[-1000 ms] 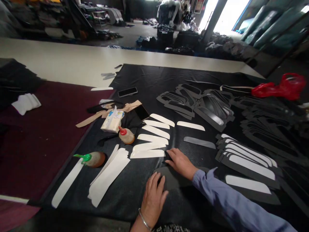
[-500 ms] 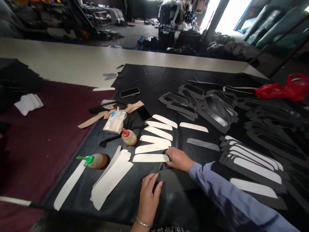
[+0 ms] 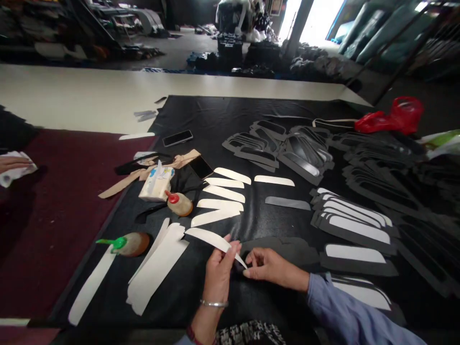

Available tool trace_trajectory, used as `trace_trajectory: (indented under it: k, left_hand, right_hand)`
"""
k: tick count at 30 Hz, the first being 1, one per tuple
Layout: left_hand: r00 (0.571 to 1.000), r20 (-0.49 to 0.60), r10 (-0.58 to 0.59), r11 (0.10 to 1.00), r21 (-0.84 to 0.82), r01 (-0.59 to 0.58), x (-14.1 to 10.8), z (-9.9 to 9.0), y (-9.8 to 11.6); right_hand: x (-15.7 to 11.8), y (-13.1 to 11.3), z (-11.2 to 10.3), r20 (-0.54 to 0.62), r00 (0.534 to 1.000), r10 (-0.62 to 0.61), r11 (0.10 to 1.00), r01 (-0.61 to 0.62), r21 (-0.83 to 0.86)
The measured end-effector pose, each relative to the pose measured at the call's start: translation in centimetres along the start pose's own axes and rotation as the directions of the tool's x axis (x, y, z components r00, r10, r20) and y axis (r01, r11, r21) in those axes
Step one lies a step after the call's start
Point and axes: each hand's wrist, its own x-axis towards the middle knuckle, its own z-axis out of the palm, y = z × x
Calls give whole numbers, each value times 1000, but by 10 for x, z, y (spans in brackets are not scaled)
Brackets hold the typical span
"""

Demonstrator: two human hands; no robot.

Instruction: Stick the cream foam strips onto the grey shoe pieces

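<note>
My left hand (image 3: 221, 268) pinches a curved white strip (image 3: 206, 235) between thumb and fingers, raised off the black sheet. At the strip's right end, my right hand (image 3: 269, 268) has its thumb and forefinger closed on the tip. Dark grey pieces (image 3: 283, 249) lie flat just beyond my right hand. Several cream strips (image 3: 221, 205) lie in an overlapping row ahead of my hands. To the left is a fanned stack of white pieces (image 3: 154, 273). Dark pieces with white strips on them (image 3: 359, 230) sit at the right.
A green-capped bottle (image 3: 131, 243) and a red-capped bottle (image 3: 179, 204) lie tilted at the left, near a tissue pack (image 3: 156, 184) and two phones (image 3: 178, 138). Dark cut pieces (image 3: 305, 148) are heaped farther back. Another person's hand (image 3: 14, 164) shows at the left edge.
The nearest cream strip has been lifted from the row and is now in my hands. My right hand has drawn back towards me. The view has shifted right.
</note>
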Motion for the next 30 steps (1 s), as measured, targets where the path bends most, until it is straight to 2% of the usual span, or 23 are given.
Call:
trace_trajectory:
  k: [1,2,3,4,6,7,9,10,12,14,16,17,19,21,22,24,30]
  left_hand:
    - [996,-10,89,975,205,-85,-3,-4,1]
    - [980,20,200,881,434,-189,-7,-10,1]
    - [950,99,297,710,642,-289,-11,-15,0]
    - [912,210,354,491,788,-372,-16,-20,-1]
    - [842,423,336,81,878,-473,-27,-26,-5]
    - [820,487,299,-59,868,-494,-33,-26,-6]
    - [801,549,238,-210,834,-509,-42,-22,-9]
    - [797,563,217,-245,822,-514,-46,-18,-9]
    - [801,569,187,-278,812,-513,-50,-9,-9]
    - [804,572,165,-281,808,-517,-51,-3,-9]
    - [794,580,183,-266,807,-528,-50,-1,-8]
    - [777,591,217,-261,802,-537,-50,-1,-8]
    - [717,616,326,-261,788,-558,-50,-5,-9]
    - [659,611,439,-259,788,-558,-50,-11,-12]
    - [647,596,476,-250,797,-550,-50,-14,-13]
    - [658,558,506,-217,820,-529,-49,-18,-18]
    - [721,515,464,-158,849,-504,-37,-18,-30]
  right_hand:
    - [-12,-2,4,-23,1000,-21,994,19,-108]
    - [-24,-5,8,-47,997,-67,970,54,-238]
    - [-36,-8,12,-67,988,-142,924,108,-368]
    - [-46,-12,15,-74,969,-237,861,175,-478]
    - [-59,-16,20,-56,897,-439,715,311,-626]
    - [-61,-15,21,-51,850,-525,642,356,-679]
    - [-57,-9,22,-59,773,-632,524,371,-767]
    - [-52,-5,21,-62,755,-652,488,355,-797]
    - [-44,4,17,-52,766,-641,453,322,-831]
    - [-39,10,12,-28,808,-588,461,307,-833]
    - [-40,12,5,-15,860,-510,512,289,-809]
    - [-41,12,0,-21,885,-466,550,272,-790]
    - [-43,14,-10,-45,921,-386,627,226,-746]
    - [-42,19,-21,-83,933,-350,680,192,-707]
    - [-40,23,-26,-101,932,-347,697,184,-694]
    - [-32,30,-32,-112,929,-353,711,188,-678]
    - [-6,37,-32,-68,924,-377,679,226,-699]
